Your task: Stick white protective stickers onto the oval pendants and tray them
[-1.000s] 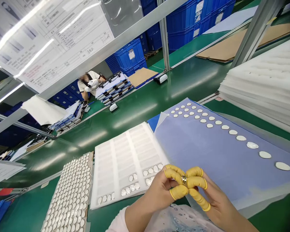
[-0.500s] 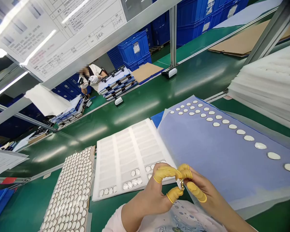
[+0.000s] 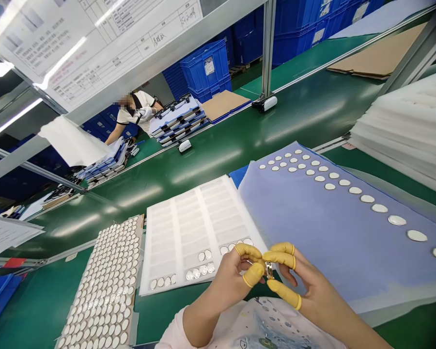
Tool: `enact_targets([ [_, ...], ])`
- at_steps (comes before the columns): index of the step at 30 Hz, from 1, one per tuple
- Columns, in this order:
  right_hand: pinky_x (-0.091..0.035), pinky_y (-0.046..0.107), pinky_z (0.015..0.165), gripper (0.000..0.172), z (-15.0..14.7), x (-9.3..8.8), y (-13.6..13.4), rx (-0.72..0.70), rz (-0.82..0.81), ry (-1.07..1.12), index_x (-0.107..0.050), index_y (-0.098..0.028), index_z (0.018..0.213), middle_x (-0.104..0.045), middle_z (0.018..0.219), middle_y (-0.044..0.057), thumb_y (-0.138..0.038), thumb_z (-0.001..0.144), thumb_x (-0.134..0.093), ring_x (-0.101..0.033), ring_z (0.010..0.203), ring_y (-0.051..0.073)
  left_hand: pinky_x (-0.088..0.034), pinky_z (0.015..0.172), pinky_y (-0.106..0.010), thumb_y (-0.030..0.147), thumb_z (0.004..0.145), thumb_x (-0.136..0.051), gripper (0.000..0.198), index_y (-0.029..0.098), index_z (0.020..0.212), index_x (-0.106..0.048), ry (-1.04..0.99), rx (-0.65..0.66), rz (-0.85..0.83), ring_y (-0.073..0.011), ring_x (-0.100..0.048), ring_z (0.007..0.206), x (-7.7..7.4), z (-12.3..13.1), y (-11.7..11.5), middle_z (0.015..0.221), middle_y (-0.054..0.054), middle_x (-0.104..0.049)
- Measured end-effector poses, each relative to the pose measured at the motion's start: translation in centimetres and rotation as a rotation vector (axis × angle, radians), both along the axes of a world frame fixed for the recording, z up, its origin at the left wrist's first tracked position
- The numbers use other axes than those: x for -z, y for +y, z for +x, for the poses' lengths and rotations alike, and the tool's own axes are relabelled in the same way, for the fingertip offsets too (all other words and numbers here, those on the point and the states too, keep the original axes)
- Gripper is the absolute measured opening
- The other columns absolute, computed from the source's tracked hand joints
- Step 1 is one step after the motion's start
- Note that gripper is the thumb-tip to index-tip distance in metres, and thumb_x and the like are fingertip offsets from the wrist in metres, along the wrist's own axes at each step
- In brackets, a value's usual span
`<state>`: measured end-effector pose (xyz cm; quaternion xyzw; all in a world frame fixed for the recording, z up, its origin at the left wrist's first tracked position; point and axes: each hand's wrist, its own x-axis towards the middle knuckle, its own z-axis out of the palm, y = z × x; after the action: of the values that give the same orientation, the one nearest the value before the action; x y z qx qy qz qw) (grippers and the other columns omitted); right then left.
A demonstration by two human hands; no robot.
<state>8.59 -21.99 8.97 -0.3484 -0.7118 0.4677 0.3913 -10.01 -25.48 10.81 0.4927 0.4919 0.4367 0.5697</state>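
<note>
Near my chest, a small shiny gold-edged round piece point(image 3: 269, 269) is held nearly edge-on between my two hands. My right hand point(image 3: 300, 274) grips it from the right, index and middle fingers above and thumb below. My left hand point(image 3: 236, 276) is pinched at its left side, thumb and forefinger almost together; its inner fingers are partly hidden. Yellow finger cots cover the fingertips. Left of my hands lies a white foam tray point(image 3: 160, 232) with several round white silver-rimmed discs point(image 3: 200, 271). On the right, a blue film-covered sheet point(image 3: 312, 228) carries rows of white discs point(image 3: 380, 208).
At far left, a board point(image 3: 101, 281) is packed with white discs. White foam sheets point(image 3: 414, 111) are stacked at right. A metal post point(image 3: 268, 53) and rail stand beyond the green bench point(image 3: 218, 155). Across it, a person point(image 3: 140, 111) works beside stacked trays point(image 3: 178, 118).
My fingers have turned the piece, and its gold side now shows more. My right thumb has come under it. The person across has lowered and stretched out one arm.
</note>
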Motion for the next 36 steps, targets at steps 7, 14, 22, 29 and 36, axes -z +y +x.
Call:
enact_targets([
  [7, -0.05, 0.027, 0.051, 0.026, -0.2, -0.4, -0.3, -0.063, 0.005, -0.013, -0.07, -0.038, 0.113, -0.057, 0.079, -0.001, -0.03, 0.088, -0.067, -0.047, 0.052, 0.013, -0.05, 0.074, -0.025, 0.046, 0.077, -0.081, 0.043, 0.018, 0.098, -0.055, -0.247, 0.041, -0.052, -0.0123, -0.058, 0.082, 0.0, -0.6, 0.0, 0.096, -0.005, -0.06],
  [14, -0.058, 0.034, 0.068, 0.022, -0.4, 0.2, -0.6, -0.099, -0.316, 0.343, -0.072, -0.03, 0.097, -0.064, 0.083, 0.004, -0.047, 0.083, -0.075, -0.064, 0.073, 0.021, -0.054, 0.071, -0.028, 0.037, 0.064, -0.091, 0.05, 0.018, 0.103, -0.065, -0.603, 0.074, -0.126, -0.0144, -0.063, 0.079, 0.7, -1.2, -0.5, 0.094, -0.005, -0.061],
  [22, -0.06, 0.034, 0.073, 0.021, -2.1, -0.3, -1.1, -0.22, -0.422, 0.509, -0.074, -0.033, 0.098, -0.068, 0.091, 0.004, -0.045, 0.081, -0.078, -0.069, 0.083, 0.022, -0.054, 0.067, -0.024, 0.042, 0.058, -0.093, 0.05, 0.017, 0.094, -0.07, -0.768, -0.002, -0.191, -0.0132, -0.066, 0.073, 1.5, -1.2, -2.2, 0.084, -0.004, -0.066],
  [29, -0.062, 0.038, 0.081, 0.031, -2.6, 2.3, -1.2, -0.25, -0.482, 0.476, -0.072, -0.039, 0.111, -0.075, 0.105, 0.007, -0.039, 0.08, -0.08, -0.074, 0.091, 0.024, -0.055, 0.069, -0.023, 0.046, 0.063, -0.091, 0.047, 0.016, 0.092, -0.069, -0.811, -0.033, -0.174, -0.0121, -0.066, 0.072, 1.8, -1.8, -2.7, 0.08, -0.004, -0.066],
  [36, -0.061, 0.033, 0.08, 0.029, -2.9, 1.3, -2.3, -0.157, -0.21, 0.43, -0.064, -0.043, 0.121, -0.072, 0.115, 0.006, -0.04, 0.092, -0.066, -0.072, 0.099, 0.024, -0.055, 0.07, -0.031, 0.052, 0.063, -0.089, 0.053, 0.017, 0.096, -0.068, -0.749, -0.064, -0.175, -0.0162, -0.066, 0.074, 2.5, -2.6, -3.2, 0.084, -0.005, -0.067],
])
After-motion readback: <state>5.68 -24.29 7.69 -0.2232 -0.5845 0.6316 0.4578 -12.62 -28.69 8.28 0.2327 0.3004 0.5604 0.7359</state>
